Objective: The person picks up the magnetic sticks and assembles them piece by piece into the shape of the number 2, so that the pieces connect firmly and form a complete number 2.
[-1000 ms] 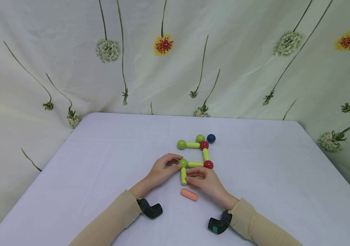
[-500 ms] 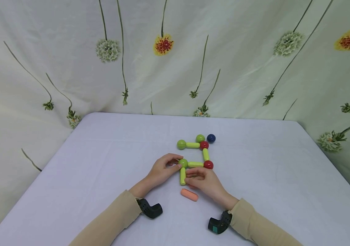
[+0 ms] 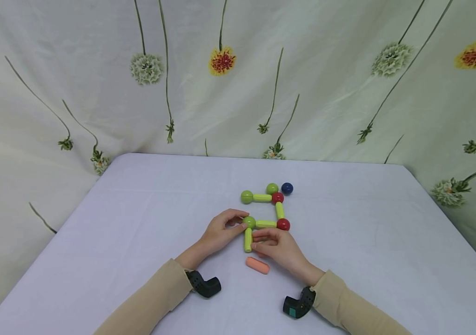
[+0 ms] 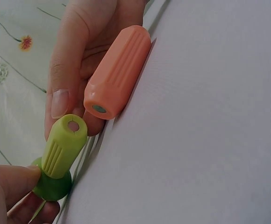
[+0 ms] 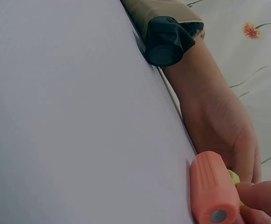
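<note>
The ribbed yellow-green plastic rod points nearward from the glossy green ball that the left hand pinches, just left of the right hand, whose fingers' hold I cannot tell.

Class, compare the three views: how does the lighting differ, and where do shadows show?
Head view: brightest, fairly even across the table; left wrist: dimmer, a dark shadow along the orange stick; right wrist: dim, a thin shadow beside that stick.
</note>
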The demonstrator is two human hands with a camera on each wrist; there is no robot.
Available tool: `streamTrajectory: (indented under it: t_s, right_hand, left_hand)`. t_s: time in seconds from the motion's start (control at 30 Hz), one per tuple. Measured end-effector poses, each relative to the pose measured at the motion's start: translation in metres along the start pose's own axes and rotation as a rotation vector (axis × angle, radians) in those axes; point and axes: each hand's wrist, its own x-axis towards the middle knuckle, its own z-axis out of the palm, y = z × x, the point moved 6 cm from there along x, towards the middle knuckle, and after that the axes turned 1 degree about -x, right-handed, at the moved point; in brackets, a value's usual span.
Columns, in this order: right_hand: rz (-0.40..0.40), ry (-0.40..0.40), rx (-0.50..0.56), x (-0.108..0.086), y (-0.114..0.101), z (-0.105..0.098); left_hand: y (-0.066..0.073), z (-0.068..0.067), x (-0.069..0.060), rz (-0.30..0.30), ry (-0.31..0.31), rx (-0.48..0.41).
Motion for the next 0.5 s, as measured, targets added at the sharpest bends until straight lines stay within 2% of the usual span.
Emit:
streamTrajectory:
  t_s: [0.5]
  right_hand:
    - [0.001,-0.023,0.034,-0.0009,-0.003,0.0005]
  left_hand:
    - [0.0009,-0.0005,-0.0001,-0.001,0.004,-0.029]
